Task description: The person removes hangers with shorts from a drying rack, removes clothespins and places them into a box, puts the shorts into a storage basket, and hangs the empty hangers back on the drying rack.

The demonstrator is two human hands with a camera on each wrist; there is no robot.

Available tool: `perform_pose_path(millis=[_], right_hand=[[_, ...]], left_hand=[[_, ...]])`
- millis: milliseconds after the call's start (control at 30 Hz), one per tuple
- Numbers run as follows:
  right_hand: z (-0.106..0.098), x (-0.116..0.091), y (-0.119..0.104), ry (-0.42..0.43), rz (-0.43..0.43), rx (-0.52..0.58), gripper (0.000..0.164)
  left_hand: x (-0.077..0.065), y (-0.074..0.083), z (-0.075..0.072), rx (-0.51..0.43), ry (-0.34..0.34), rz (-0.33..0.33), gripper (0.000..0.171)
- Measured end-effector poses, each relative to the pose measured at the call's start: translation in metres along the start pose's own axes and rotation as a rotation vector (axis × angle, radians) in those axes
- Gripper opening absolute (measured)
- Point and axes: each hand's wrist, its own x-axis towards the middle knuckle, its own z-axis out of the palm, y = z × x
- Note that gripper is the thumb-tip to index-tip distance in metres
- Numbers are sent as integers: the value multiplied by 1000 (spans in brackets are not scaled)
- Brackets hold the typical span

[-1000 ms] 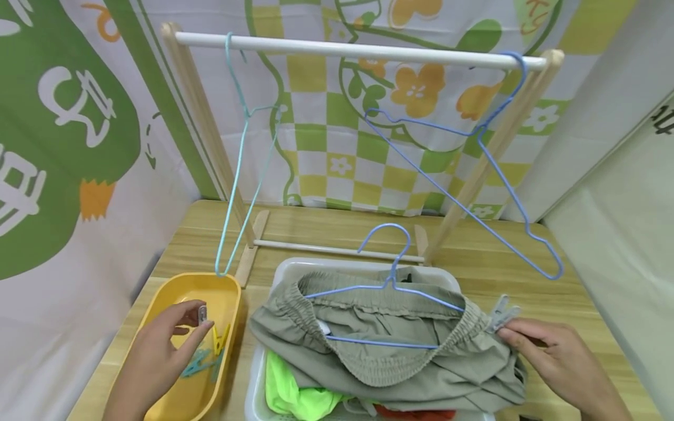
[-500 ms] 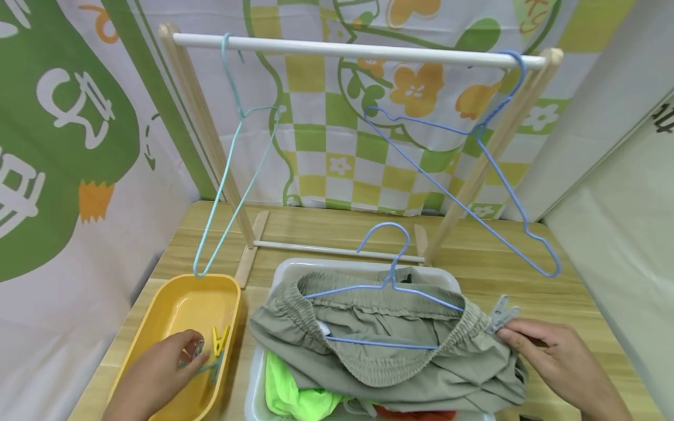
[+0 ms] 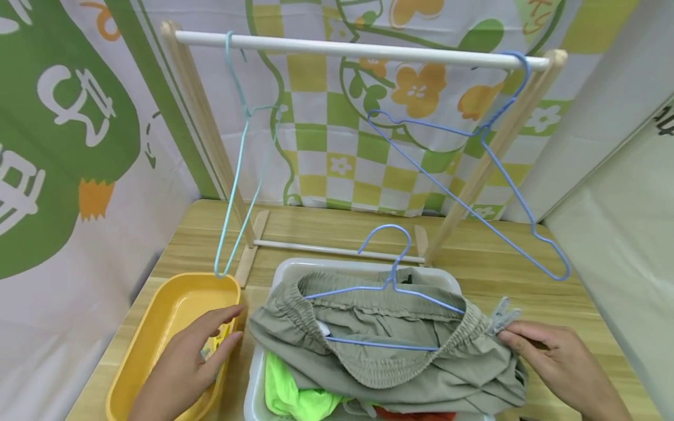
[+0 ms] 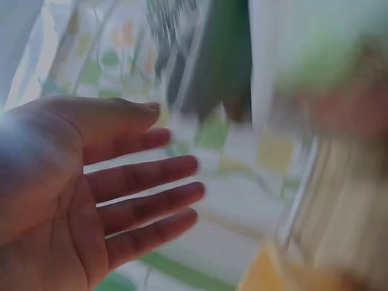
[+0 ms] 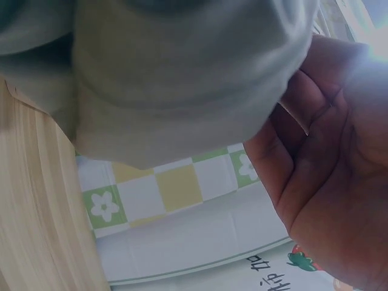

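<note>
My left hand point(image 3: 186, 362) hovers over the yellow bin point(image 3: 124, 356), fingers extended and holding nothing; the left wrist view shows its bare palm point(image 4: 54, 206). Behind its fingers a yellow clothespin point(image 3: 223, 334) partly shows at the bin's inner wall. Between thumb and index finger, my right hand point(image 3: 563, 359) pinches a grey clothespin point(image 3: 502, 317) at the right end of an elastic waistband. That waistband belongs to an olive-grey garment point(image 3: 379, 371), draped over a laundry basket point(image 3: 286, 269) with a blue wire hanger point(image 3: 391, 279) inside its opening.
A wooden drying rack point(image 3: 337, 47) stands behind, bearing a teal hanger point(image 3: 238, 169) at left and a blue hanger point(image 3: 487, 131) at right. Neon green cloth point(image 3: 302, 389) and red cloth point(image 3: 416, 415) lie in the basket beneath the garment. Printed fabric walls enclose the table.
My left hand lowered a clear clothespin into the yellow bin and let it go, then rose and moved right with spread fingers. The teal hanger swung left and back. My right hand stayed put.
</note>
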Motion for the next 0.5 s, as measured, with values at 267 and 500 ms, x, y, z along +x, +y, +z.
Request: perform_pose_path(millis=[267, 500], right_hand=[[-1, 0, 1, 0, -35, 2, 47], [-5, 3, -8, -54, 50, -6, 43]], left_hand=[[20, 32, 15, -146, 27, 156, 53], [28, 33, 25, -97, 63, 194, 43]])
